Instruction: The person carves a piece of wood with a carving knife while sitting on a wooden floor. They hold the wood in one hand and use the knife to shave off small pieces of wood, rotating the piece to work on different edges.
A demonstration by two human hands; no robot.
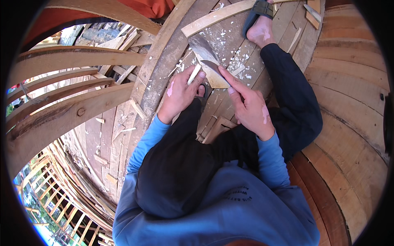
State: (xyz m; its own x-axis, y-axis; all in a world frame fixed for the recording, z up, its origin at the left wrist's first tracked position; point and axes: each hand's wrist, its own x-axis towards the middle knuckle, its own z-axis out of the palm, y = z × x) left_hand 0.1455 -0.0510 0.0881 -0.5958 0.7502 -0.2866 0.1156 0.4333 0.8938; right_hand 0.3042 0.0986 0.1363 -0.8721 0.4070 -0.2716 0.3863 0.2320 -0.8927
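Observation:
My left hand point(179, 93) pinches a short, pale wooden stick point(194, 74) between thumb and fingers, its end pointing up. In my right hand point(249, 107) is a knife point(210, 64), the index finger stretched along it and its dark curved blade pointing left toward the stick. A small gap shows between blade tip and stick. Beneath the blade lies a flat board piece point(217, 80), grey at its far end and pale at the near one. The knife's handle is mostly hidden in my palm.
White wood shavings point(242, 67) litter the plank floor point(256, 76). A curved wooden strip point(217, 17) lies beyond the board piece. Curved wooden ribs point(78, 59) stand at left, and a plank wall point(349, 82) rises at right. My sandalled foot point(262, 29) rests at the far right.

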